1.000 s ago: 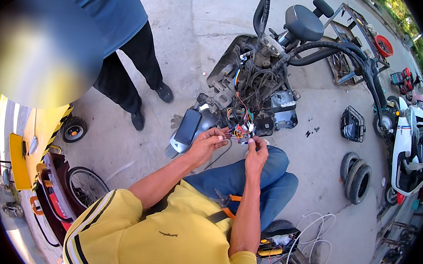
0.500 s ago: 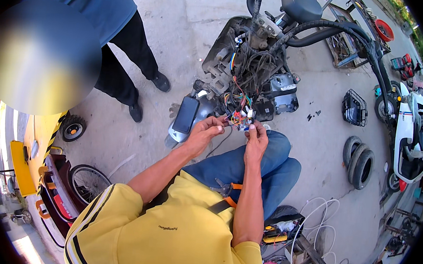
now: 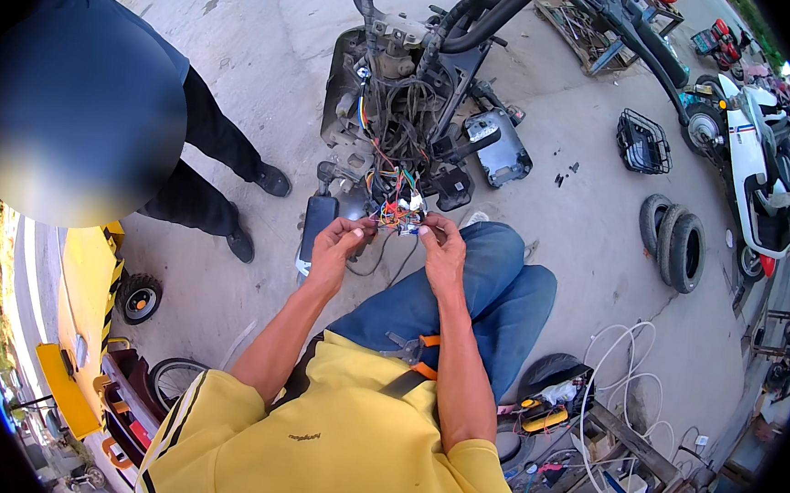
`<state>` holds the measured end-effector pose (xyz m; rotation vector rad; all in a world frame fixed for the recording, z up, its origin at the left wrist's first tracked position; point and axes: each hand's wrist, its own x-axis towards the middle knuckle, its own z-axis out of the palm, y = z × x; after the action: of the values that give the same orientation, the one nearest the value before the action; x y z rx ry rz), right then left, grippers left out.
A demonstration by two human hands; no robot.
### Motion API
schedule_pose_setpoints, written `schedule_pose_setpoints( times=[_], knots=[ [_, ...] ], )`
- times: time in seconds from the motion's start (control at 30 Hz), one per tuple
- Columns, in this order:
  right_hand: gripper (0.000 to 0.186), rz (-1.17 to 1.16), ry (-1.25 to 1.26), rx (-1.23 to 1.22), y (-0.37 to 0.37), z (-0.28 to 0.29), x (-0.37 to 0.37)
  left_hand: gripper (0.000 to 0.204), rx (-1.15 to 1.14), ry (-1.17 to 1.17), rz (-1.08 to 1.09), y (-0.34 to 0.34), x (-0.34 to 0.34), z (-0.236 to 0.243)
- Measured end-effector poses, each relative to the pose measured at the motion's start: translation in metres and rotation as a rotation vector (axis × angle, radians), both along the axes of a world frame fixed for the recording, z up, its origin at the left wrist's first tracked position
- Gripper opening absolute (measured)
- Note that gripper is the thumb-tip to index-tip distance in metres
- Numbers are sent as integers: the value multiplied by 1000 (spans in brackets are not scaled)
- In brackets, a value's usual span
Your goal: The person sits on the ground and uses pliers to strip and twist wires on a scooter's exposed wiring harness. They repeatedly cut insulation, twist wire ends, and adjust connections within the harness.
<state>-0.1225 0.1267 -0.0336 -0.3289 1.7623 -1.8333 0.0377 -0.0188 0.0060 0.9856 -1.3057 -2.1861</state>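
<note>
A bundle of coloured wires with white connectors (image 3: 407, 206) hangs from the front of a stripped-down electric scooter (image 3: 405, 101). At the bundle's left side, my left hand (image 3: 338, 244) has its thumb and fingers pinched on thin wires. My right hand (image 3: 444, 246) pinches the wires at the right side, thumb toward the connectors. Fingers hide exactly which wire ends each hand holds. Below the bundle, a dark cable loops down. Pliers with orange handles (image 3: 419, 354) lie across my lap.
A person in dark trousers (image 3: 215, 133) stands at the left. Old tyres (image 3: 686, 253), a black wire basket (image 3: 644, 143) and a white scooter (image 3: 749, 166) are at the right. A detached silver-grey panel (image 3: 496, 148) sits beside the frame. White tubing (image 3: 629, 373) coils at lower right.
The view has turned, so the scooter and both hands appear farther left in the picture. Both hands stay at the wire bundle, fingers still pinched.
</note>
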Motion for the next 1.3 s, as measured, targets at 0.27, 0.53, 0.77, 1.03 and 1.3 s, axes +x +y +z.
schedule_pose_setpoints(
  times=[0.27, 0.53, 0.77, 1.03, 1.3],
  knots=[
    [34, -38, 7, 53, 1, 8, -3, 12, -103, -52, -35, 4, 4, 1],
    [34, 17, -99, -100, 13, 0, -13, 14, -159, -66, -11, 5, 5, 6],
    [36, 2, -179, -171, 22, 15, -18, 14, -92, -78, 26, 5, 1, 17],
    [42, 52, -148, -304, 20, 16, -10, 10, 222, 127, -6, 5, -6, 18],
    [33, 79, 323, -24, 14, 26, 2, 8, 417, 226, 1, 6, -6, 4]
  ],
)
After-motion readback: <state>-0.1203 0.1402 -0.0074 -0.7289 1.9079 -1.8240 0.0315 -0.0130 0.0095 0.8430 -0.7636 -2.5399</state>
